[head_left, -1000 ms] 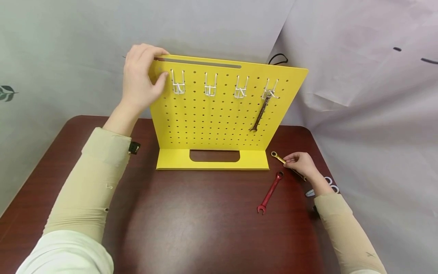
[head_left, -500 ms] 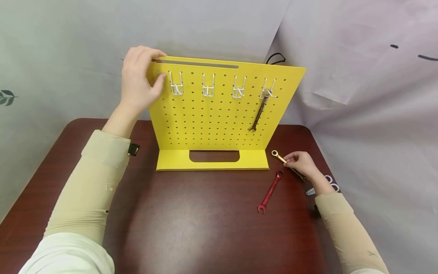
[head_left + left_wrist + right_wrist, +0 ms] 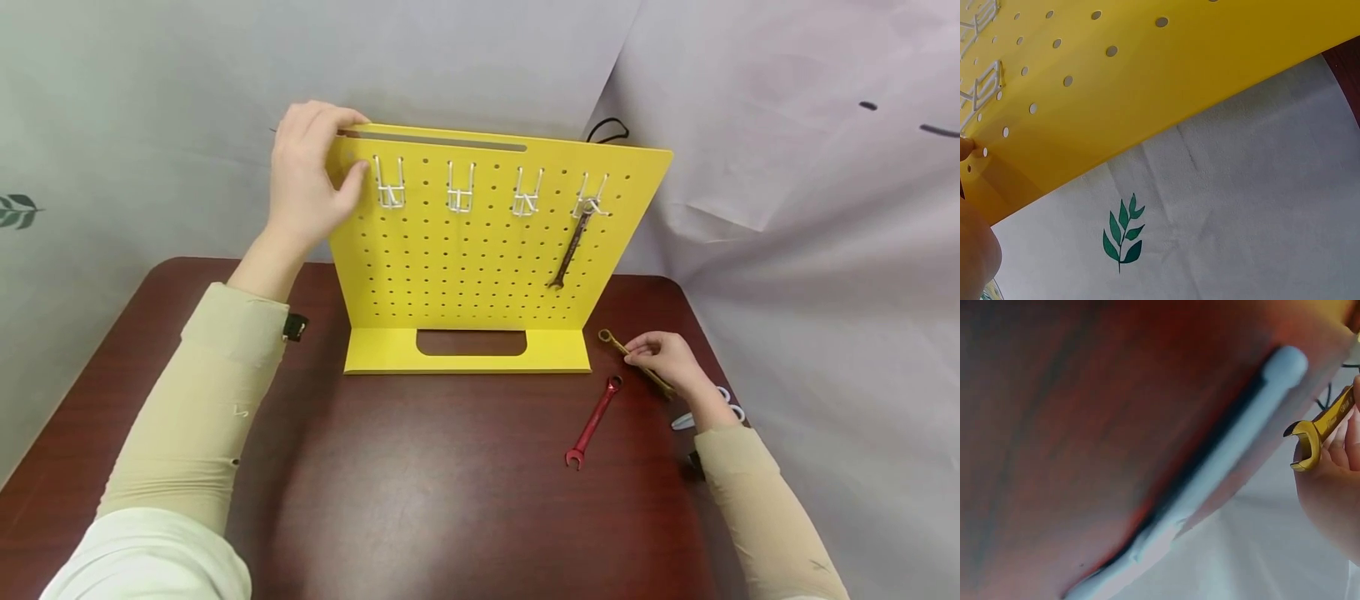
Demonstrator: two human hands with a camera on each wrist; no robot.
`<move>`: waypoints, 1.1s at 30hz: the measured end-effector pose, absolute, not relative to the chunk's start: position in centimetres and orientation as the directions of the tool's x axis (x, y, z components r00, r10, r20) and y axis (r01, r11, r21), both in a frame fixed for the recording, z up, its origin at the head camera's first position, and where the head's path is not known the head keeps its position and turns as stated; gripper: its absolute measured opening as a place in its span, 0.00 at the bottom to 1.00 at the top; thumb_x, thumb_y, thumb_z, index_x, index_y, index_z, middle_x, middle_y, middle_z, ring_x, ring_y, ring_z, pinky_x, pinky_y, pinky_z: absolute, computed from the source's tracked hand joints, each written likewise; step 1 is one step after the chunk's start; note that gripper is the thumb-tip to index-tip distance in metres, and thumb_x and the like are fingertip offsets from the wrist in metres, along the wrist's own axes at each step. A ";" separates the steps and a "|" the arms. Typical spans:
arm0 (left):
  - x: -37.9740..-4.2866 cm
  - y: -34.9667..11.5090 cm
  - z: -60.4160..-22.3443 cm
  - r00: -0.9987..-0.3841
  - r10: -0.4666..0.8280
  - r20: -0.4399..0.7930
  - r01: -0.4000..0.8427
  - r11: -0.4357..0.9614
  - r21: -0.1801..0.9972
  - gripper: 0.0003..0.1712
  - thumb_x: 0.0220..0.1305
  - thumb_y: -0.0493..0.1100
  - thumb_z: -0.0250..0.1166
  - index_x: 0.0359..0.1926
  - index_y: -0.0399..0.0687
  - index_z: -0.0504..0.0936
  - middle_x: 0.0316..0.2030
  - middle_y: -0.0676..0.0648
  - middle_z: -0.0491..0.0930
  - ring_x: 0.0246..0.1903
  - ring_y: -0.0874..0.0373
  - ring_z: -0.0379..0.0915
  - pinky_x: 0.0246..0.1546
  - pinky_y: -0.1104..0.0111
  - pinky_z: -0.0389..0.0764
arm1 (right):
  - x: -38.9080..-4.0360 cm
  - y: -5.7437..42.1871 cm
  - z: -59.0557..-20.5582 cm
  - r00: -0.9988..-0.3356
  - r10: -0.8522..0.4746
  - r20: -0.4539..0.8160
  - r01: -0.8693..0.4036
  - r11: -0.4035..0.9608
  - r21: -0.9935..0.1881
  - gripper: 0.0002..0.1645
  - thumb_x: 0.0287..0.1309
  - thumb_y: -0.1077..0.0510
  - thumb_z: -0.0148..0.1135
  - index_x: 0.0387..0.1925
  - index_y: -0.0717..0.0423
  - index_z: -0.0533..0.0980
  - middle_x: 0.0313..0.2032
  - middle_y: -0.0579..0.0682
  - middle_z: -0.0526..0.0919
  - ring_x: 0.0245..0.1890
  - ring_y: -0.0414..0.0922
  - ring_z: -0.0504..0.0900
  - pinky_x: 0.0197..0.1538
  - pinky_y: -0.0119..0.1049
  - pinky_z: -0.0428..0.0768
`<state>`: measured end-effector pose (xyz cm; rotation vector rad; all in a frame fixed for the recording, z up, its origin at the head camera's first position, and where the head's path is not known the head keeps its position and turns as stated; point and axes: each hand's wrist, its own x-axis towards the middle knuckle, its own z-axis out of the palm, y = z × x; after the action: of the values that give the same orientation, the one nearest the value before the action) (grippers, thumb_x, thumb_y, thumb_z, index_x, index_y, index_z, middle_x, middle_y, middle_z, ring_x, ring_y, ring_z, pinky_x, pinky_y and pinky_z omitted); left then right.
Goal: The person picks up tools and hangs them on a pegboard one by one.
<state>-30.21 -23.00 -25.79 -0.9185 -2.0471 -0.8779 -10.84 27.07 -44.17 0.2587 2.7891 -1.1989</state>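
My left hand [image 3: 307,171] grips the top left corner of a yellow pegboard [image 3: 375,350], fingers behind the edge and thumb on the front. In the left wrist view part of that hand [image 3: 979,253] shows beside the board's [image 3: 1210,69] edge. At the right of the table, my right hand [image 3: 667,362] pinches a gold combination wrench [image 3: 612,342] near its middle. Its open end [image 3: 1307,445] faces the right wrist camera. A red combination wrench [image 3: 592,422] lies just to the left of that hand. From the rightmost white hook [image 3: 592,200] hangs a dark metal wrench [image 3: 572,250].
Several white hooks [image 3: 460,200] line the board's upper part. Scissors [image 3: 682,422] lie at the table's right edge, partly behind my right wrist. A blurred pale long shape [image 3: 1229,437] crosses the right wrist view. Pale cloth [image 3: 480,67] hangs behind the table.
The gold wrench and my right hand have shifted slightly to the right, and the wrench looks turned a little. My left hand stays on the board's corner.
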 end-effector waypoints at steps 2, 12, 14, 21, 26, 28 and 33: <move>-30.2 -22.9 -25.8 -0.489 0.321 0.811 0.809 0.515 0.285 0.20 0.66 0.34 0.64 0.58 0.33 0.81 0.50 0.32 0.82 0.54 0.35 0.70 0.65 0.52 0.65 | -10.8 27.1 -43.9 -0.985 0.121 -0.125 0.174 0.669 -0.722 0.14 0.63 0.66 0.72 0.47 0.74 0.84 0.36 0.59 0.91 0.30 0.26 0.81 0.35 0.23 0.79; -30.1 -22.9 -25.7 -0.482 0.325 0.814 0.810 0.518 0.274 0.20 0.66 0.35 0.63 0.58 0.33 0.81 0.50 0.32 0.82 0.54 0.35 0.70 0.64 0.52 0.66 | -10.7 26.2 -40.7 -0.977 0.199 -0.083 0.184 0.571 -0.800 0.19 0.66 0.61 0.71 0.52 0.72 0.82 0.29 0.26 0.83 0.32 0.26 0.80 0.38 0.23 0.78; -30.2 -22.9 -25.7 -0.484 0.323 0.813 0.809 0.520 0.274 0.20 0.66 0.35 0.63 0.58 0.34 0.81 0.50 0.33 0.82 0.54 0.35 0.70 0.64 0.52 0.66 | -10.7 25.7 -40.0 -0.975 0.207 -0.076 0.177 0.534 -0.827 0.20 0.66 0.61 0.71 0.52 0.73 0.81 0.29 0.24 0.83 0.32 0.27 0.81 0.38 0.23 0.77; -30.2 -23.1 -25.8 -0.486 0.324 0.811 0.808 0.520 0.276 0.20 0.66 0.35 0.64 0.58 0.34 0.81 0.50 0.33 0.82 0.54 0.35 0.70 0.65 0.52 0.66 | -10.7 23.7 -37.9 -0.977 0.210 -0.029 0.130 0.488 -0.863 0.18 0.65 0.63 0.72 0.50 0.72 0.81 0.28 0.25 0.83 0.33 0.28 0.81 0.37 0.23 0.77; -30.3 -23.1 -25.9 -0.490 0.326 0.809 0.809 0.515 0.283 0.20 0.67 0.35 0.65 0.59 0.34 0.81 0.51 0.33 0.82 0.55 0.35 0.70 0.66 0.51 0.66 | -10.5 21.9 -36.8 -0.982 0.189 0.002 0.087 0.461 -0.883 0.16 0.64 0.63 0.72 0.49 0.71 0.82 0.29 0.28 0.84 0.32 0.30 0.81 0.37 0.24 0.78; -30.4 -23.1 -25.9 -0.491 0.324 0.808 0.809 0.514 0.285 0.20 0.67 0.35 0.65 0.59 0.34 0.81 0.51 0.33 0.83 0.55 0.35 0.70 0.66 0.51 0.66 | -10.5 21.2 -36.4 -0.984 0.179 0.017 0.064 0.437 -0.897 0.13 0.64 0.64 0.72 0.47 0.68 0.83 0.29 0.29 0.84 0.31 0.31 0.82 0.37 0.23 0.78; -30.5 -23.2 -26.0 -0.490 0.327 0.808 0.810 0.513 0.284 0.20 0.68 0.36 0.64 0.59 0.34 0.81 0.51 0.33 0.83 0.55 0.35 0.70 0.66 0.51 0.65 | -10.8 19.0 -35.4 -0.983 0.166 0.072 -0.005 0.370 -0.929 0.06 0.61 0.67 0.73 0.40 0.57 0.86 0.28 0.32 0.86 0.31 0.31 0.83 0.39 0.22 0.80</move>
<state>-30.47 -23.15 -25.97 -0.9256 -2.0495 -0.8770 -10.80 19.02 -35.39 0.1617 2.7241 -1.8472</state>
